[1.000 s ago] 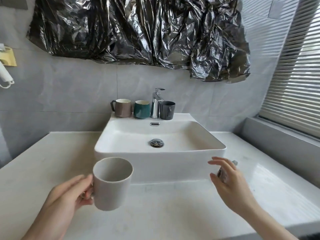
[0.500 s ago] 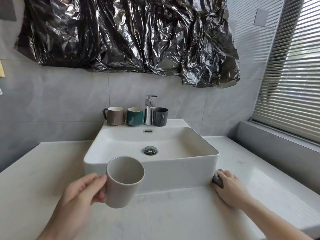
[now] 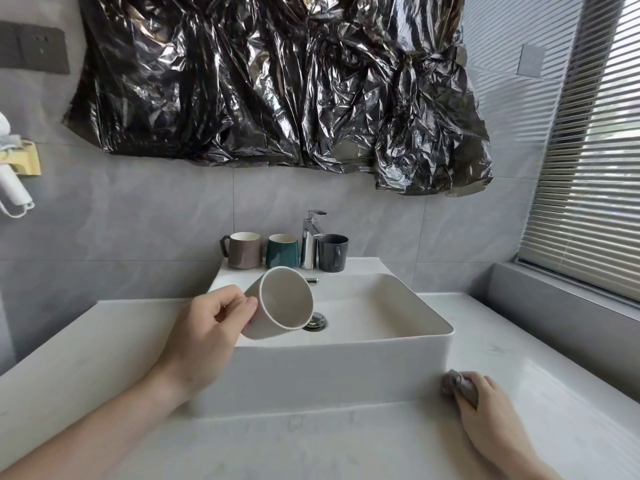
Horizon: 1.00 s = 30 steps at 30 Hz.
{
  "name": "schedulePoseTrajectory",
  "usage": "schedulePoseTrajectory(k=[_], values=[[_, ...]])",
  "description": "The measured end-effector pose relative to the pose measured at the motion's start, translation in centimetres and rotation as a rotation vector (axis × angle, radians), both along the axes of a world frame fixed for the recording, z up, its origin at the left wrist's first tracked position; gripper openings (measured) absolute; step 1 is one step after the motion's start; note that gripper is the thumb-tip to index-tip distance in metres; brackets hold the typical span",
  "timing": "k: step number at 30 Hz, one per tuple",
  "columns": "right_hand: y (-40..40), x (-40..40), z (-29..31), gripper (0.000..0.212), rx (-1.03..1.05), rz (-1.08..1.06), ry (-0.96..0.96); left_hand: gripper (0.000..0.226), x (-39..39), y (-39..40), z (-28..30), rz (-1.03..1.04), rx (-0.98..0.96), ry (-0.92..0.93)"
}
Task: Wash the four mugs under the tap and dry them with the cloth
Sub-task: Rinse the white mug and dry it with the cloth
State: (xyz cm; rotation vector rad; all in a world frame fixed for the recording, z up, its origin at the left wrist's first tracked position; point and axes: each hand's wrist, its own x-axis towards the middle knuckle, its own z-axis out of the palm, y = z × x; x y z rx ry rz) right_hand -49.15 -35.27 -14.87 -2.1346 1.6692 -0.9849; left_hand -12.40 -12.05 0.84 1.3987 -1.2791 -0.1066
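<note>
Three mugs line the basin's [image 3: 346, 368] back ledge: a taupe mug [image 3: 244, 251] at the left, a teal mug [image 3: 282, 251] beside it, then the chrome tap [image 3: 310, 242] with a dark grey mug [image 3: 332, 252] just right of it. Crumpled black plastic [image 3: 277, 81] hangs on the wall above. The left hand [image 3: 207, 336] grips a pale grey mug [image 3: 278, 303], tilted with its mouth toward the camera, over the basin's left side and partly hiding the drain [image 3: 317, 321]. At the basin's front right corner, the right hand [image 3: 485, 410] rests on the countertop [image 3: 311, 445], fingers curled around a grey cloth [image 3: 455, 388].
</note>
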Motion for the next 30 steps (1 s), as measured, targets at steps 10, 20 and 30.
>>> schedulePoseTrajectory(k=[10, 20, 30], values=[[0.1, 2.3, 5.7, 0.015, -0.074, -0.062, -0.345, 0.049, 4.1, -7.7, -0.3, 0.157, 0.060, -0.154], [-2.5, 1.4, 7.4, 0.049, 0.238, -0.057, -0.144, 0.051, 5.5, -14.2, -0.7, 0.204, 0.113, -0.329], [-5.0, 15.6, 19.1, 0.047, 0.029, 0.244, -0.275, 0.034, 6.1, -19.5, 0.4, 0.107, 0.142, -0.737]])
